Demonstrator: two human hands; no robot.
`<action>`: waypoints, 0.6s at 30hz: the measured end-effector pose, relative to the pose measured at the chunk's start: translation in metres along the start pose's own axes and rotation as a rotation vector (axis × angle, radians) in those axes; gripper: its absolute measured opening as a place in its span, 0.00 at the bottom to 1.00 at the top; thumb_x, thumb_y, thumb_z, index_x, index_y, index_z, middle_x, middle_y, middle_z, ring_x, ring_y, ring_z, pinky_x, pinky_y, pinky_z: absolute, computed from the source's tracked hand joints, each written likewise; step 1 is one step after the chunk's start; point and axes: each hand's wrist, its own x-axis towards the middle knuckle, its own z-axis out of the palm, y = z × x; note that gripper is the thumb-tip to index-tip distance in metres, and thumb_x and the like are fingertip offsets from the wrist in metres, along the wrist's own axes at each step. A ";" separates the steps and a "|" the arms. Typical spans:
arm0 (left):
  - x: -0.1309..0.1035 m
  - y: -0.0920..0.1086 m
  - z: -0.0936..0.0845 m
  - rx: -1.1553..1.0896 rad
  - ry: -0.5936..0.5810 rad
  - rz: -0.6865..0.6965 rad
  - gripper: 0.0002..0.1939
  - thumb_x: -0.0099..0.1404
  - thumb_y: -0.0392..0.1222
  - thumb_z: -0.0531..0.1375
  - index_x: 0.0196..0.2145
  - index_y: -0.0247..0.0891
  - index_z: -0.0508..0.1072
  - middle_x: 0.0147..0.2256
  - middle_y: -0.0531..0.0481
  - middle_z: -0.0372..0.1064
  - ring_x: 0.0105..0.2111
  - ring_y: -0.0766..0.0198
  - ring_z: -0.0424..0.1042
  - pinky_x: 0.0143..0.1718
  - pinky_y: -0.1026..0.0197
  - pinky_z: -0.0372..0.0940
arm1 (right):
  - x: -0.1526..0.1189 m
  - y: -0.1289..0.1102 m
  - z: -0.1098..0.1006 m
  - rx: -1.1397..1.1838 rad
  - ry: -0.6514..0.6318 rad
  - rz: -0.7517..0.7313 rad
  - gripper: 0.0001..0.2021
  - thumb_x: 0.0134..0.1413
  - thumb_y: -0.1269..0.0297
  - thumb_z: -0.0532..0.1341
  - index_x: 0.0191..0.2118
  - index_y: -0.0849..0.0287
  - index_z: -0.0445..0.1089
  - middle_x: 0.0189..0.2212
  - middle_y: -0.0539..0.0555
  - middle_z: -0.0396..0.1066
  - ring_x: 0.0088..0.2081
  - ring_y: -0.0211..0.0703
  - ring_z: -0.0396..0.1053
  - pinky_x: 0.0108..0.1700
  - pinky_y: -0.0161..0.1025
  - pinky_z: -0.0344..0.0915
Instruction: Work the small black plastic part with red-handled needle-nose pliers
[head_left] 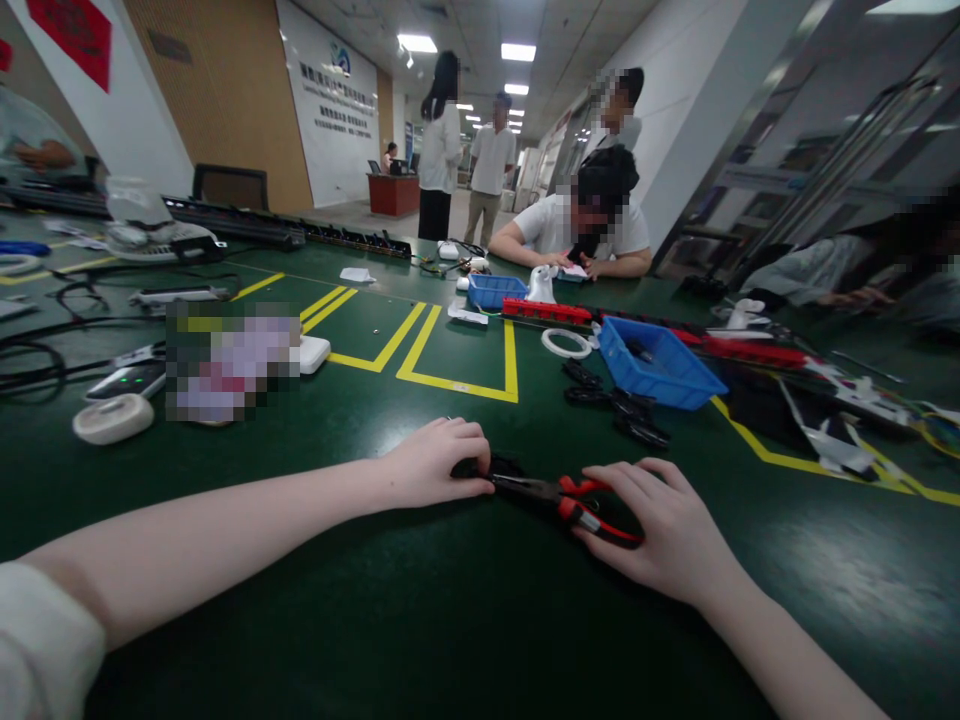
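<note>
Long-nose pliers (581, 512) with red and black handles are in my right hand (664, 525), its fingers wrapped about the grips. The jaws point left and reach the fingertips of my left hand (439, 462). That hand is closed on a small bundle of black cable (472, 467), mostly hidden by the fingers. Whether the jaws bite on the cable I cannot tell. Beyond the pliers lie several more black cable bundles (619, 405), beside a blue bin (656, 365).
A white ring (566, 344), red strips (547, 311) and a smaller blue bin (497, 291) are farther back. To the left lie a phone (236, 370), a white box (311, 354) and a white oval device (112, 419). Across the green table (360, 620) a person (574, 225) leans forward.
</note>
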 end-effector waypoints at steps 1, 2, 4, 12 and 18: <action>0.000 0.000 0.000 -0.001 -0.001 0.001 0.08 0.66 0.44 0.64 0.37 0.38 0.71 0.40 0.50 0.69 0.41 0.60 0.69 0.42 0.58 0.62 | 0.000 0.000 0.000 0.001 -0.001 -0.004 0.21 0.55 0.54 0.63 0.51 0.58 0.66 0.43 0.58 0.77 0.41 0.50 0.75 0.47 0.51 0.64; 0.000 0.000 0.000 -0.001 -0.001 0.001 0.08 0.66 0.44 0.64 0.37 0.38 0.71 0.40 0.51 0.69 0.41 0.60 0.69 0.42 0.58 0.62 | 0.000 0.000 0.000 0.003 0.000 -0.007 0.21 0.55 0.54 0.64 0.51 0.58 0.66 0.43 0.59 0.77 0.41 0.50 0.75 0.47 0.51 0.64; 0.000 0.001 0.000 -0.001 0.002 0.001 0.08 0.66 0.44 0.64 0.37 0.38 0.71 0.40 0.51 0.69 0.41 0.60 0.69 0.43 0.58 0.62 | 0.001 -0.001 -0.001 0.011 0.002 -0.009 0.21 0.54 0.55 0.64 0.51 0.58 0.66 0.43 0.58 0.77 0.41 0.50 0.75 0.47 0.51 0.64; 0.000 0.001 0.000 0.001 0.003 -0.002 0.08 0.66 0.44 0.64 0.37 0.38 0.71 0.39 0.50 0.69 0.41 0.59 0.69 0.42 0.58 0.62 | 0.001 -0.001 -0.001 0.013 0.000 0.005 0.21 0.55 0.55 0.64 0.51 0.58 0.66 0.43 0.58 0.77 0.40 0.50 0.75 0.48 0.51 0.64; 0.000 0.003 0.000 0.006 0.001 -0.004 0.08 0.66 0.44 0.64 0.36 0.38 0.70 0.39 0.50 0.69 0.41 0.59 0.69 0.42 0.58 0.61 | -0.001 0.000 0.001 0.020 0.009 0.008 0.22 0.54 0.54 0.64 0.51 0.59 0.67 0.43 0.59 0.77 0.40 0.50 0.75 0.48 0.51 0.63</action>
